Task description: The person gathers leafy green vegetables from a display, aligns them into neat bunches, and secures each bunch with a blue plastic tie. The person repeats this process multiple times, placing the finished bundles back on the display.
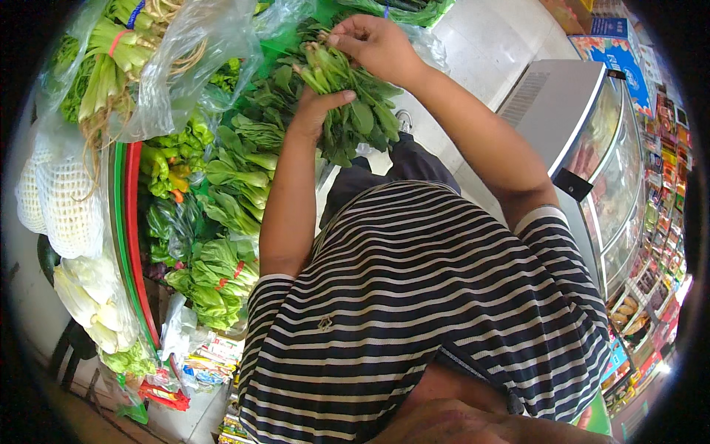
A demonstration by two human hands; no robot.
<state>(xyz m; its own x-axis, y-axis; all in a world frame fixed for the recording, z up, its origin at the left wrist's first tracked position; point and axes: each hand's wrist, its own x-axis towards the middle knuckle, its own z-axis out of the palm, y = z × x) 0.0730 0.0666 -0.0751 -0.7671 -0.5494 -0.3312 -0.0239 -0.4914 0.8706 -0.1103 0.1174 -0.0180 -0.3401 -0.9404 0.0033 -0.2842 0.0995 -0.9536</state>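
Observation:
A bunch of dark leafy greens is gripped around its stems by my left hand, thumb across the front. The cut stem ends point up and away from me, while the leaves hang towards my legs. At those stem ends, the thumb and forefinger of my right hand pinch together; what exactly lies between the fingertips is too small to tell. More loose dark greens lie on the shelf just left of my left hand. Pale-stemmed bok choy lies nearer to me on that shelf.
Yellow-green peppers and lettuce tied with red bands fill the shelf, behind a red and green edge. Bagged celery and napa cabbage stand further left. A glass-topped display freezer stands on the right.

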